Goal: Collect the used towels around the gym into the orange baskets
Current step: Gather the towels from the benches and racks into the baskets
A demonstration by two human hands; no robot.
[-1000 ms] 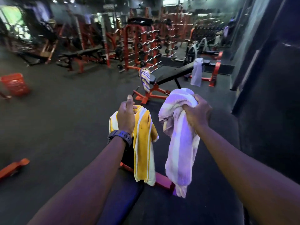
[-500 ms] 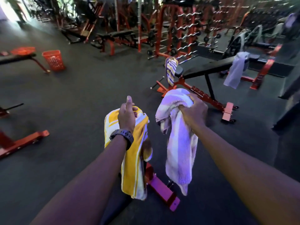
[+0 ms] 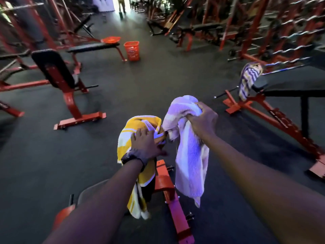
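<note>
Orange basket (image 3: 131,50) now ahead, hands (image 3: 146,144) (image 3: 204,123) apparently gripping towels (image 3: 139,166) (image 3: 190,155) hanging lengthwise down

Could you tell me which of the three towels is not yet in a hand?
The purple-striped towel, draped over the bench end at right; the yellow and lilac ones are held.

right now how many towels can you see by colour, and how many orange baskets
yellow and white towel: 1, held by the left hand
pale purple and white towel: 1, held by the right hand
purple striped towel draped on a bench end: 1
orange basket standing on the floor: 1
total: 3 towels, 1 basket
</note>
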